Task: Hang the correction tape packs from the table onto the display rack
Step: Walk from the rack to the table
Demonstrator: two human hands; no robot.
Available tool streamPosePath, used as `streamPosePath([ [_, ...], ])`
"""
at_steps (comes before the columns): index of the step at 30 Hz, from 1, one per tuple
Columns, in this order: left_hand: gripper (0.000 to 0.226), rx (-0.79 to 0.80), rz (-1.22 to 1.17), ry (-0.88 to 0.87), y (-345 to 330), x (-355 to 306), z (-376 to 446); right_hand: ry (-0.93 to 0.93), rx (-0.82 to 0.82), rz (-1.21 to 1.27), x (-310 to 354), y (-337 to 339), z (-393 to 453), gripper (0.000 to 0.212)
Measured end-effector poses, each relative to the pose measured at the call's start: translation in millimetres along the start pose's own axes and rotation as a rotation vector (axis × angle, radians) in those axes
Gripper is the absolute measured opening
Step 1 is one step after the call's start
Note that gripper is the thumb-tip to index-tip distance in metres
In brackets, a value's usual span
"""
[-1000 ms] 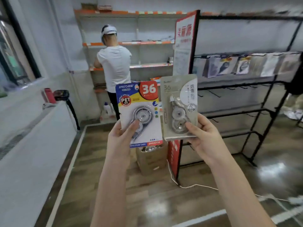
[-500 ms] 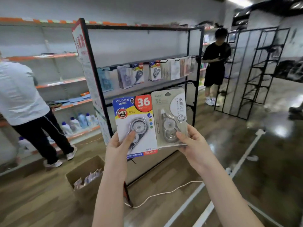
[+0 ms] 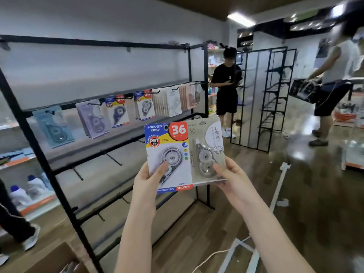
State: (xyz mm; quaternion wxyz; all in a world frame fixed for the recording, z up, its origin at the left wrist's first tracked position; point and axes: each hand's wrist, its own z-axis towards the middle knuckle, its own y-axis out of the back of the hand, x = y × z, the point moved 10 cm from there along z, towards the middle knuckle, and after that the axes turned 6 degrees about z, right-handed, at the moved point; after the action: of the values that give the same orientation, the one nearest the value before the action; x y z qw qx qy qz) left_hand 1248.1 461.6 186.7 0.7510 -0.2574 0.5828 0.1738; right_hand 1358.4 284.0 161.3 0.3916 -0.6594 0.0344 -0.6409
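Before the rack [image 3: 118, 160], we held two tape packs side by side: our left hand [image 3: 146, 181] pinched the blue pack [image 3: 167, 154], our right hand [image 3: 233, 177] the beige pack [image 3: 207, 152]. Both seemed light, stiff cards with slick blisters, best gripped low, leaving their top holes free.

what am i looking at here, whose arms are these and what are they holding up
No machine here: the view comes from one camera worn on a person's head, looking forward and down, so the bare arms are the wearer's own. The left hand pinches a blue, red and white carded correction tape pack marked 36. The right hand pinches a beige carded correction tape pack. Both are held upright, side by side. Behind them stands a black metal display rack, with similar hanging packs on its hooks. Other people stand farther back.
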Motion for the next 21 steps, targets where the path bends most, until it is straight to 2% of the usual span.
streamPosePath([
  [5,0.025,0.031,-0.014,0.035,-39,26,68,-0.003,-0.098,0.007,8,41,58,0.027],
  [10,0.015,0.082,-0.011,0.058,-89,59,130,0.015,-0.149,0.006,20,83,120,0.023],
  [16,0.017,0.085,-0.023,0.024,-152,86,204,0.021,-0.117,-0.010,37,126,213,0.019],
  [21,0.021,0.032,-0.029,-0.007,-201,99,269,0.026,-0.077,-0.023,65,159,302,0.035],
])
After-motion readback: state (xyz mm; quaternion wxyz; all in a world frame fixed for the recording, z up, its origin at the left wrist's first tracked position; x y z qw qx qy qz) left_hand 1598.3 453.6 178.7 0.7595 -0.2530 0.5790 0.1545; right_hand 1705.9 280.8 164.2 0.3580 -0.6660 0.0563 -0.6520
